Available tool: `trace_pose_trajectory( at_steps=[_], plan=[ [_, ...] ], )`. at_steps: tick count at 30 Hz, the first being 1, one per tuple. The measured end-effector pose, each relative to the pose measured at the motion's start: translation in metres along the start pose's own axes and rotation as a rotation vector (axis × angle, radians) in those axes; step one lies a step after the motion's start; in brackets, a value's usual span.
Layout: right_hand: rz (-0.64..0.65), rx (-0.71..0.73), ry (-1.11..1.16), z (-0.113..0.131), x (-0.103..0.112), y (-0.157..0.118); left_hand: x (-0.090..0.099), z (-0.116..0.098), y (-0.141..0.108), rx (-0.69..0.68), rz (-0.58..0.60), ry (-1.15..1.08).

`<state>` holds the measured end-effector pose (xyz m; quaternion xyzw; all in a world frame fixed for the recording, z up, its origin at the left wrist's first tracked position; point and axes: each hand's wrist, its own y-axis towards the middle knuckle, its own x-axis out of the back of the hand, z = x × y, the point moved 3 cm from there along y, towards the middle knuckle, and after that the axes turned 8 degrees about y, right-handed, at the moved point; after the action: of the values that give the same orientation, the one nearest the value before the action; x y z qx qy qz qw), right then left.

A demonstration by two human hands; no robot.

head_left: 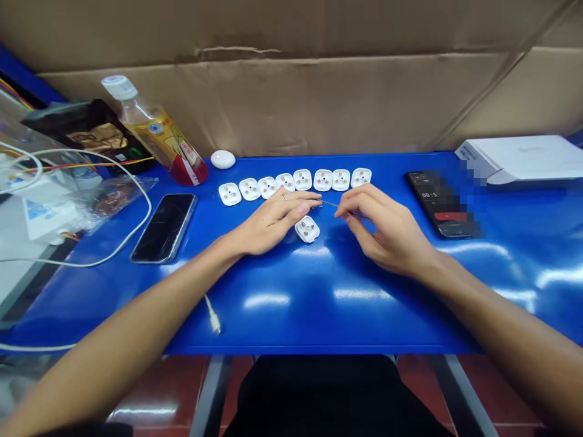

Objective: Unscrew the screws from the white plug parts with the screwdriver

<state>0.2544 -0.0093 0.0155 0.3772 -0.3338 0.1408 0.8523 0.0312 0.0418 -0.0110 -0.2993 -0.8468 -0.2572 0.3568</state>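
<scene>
Low over the blue table, my left hand (268,221) has its fingers stretched out to the right, with the thumb beside them. Just below its fingertips lies a white square plug piece (307,229) with metal contacts and a notch in its rim. My right hand (382,224) is closed in a pinch on a thin dark tool (330,203), perhaps tweezers. Its tip reaches the left fingertips. A tiny dark bit there is too small to name. Behind my hands stands a row of several similar white plug pieces (302,179), some partly hidden by my left hand.
A phone (164,228) and a drink bottle (159,136) stand at left, near a white cable (136,182). A white oval object (223,159) sits at the back. Another phone (439,203) and a white box (523,158) are at right. Cardboard (319,109) backs the table.
</scene>
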Motion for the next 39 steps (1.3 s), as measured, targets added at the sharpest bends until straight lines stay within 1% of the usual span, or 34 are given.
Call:
trace_pose_trajectory(
  at_steps=[2,5,7,9,11,14,20,24,31,34,37,39],
  plan=[
    [-0.018,-0.007,-0.008,0.0,0.001,0.0,-0.001,0.001,0.0,0.001,-0.014,0.008],
    [-0.098,-0.019,-0.034,0.0,0.006,0.001,-0.002,0.002,0.001,0.006,-0.025,0.006],
    [-0.148,-0.014,-0.035,0.002,0.01,0.001,0.0,0.002,0.0,0.012,-0.048,-0.007],
    [-0.164,0.002,-0.002,0.005,0.013,0.001,0.005,0.002,-0.001,0.021,-0.084,-0.018],
    [-0.15,0.009,0.056,0.008,0.015,0.001,0.009,0.002,-0.002,0.032,-0.086,-0.009],
    [-0.113,0.014,0.127,0.013,0.014,0.0,0.012,0.0,-0.005,0.034,-0.022,0.034],
    [-0.046,0.021,0.18,0.019,0.009,-0.002,0.01,-0.003,-0.006,0.053,0.058,0.0],
    [-0.021,-0.014,0.17,0.018,0.007,-0.003,0.009,-0.002,-0.006,0.036,0.051,-0.002],
    [-0.035,-0.044,0.164,0.019,0.007,-0.001,0.007,0.001,-0.007,0.017,0.031,-0.002],
    [-0.084,-0.09,0.101,0.018,0.008,-0.001,0.005,0.0,-0.008,0.011,0.013,-0.001],
    [-0.136,-0.167,-0.106,0.014,0.011,-0.002,0.004,-0.004,-0.009,-0.028,-0.011,0.031],
    [-0.123,-0.171,-0.229,0.012,0.015,-0.003,0.002,-0.007,-0.01,-0.056,-0.022,0.052]
  ],
)
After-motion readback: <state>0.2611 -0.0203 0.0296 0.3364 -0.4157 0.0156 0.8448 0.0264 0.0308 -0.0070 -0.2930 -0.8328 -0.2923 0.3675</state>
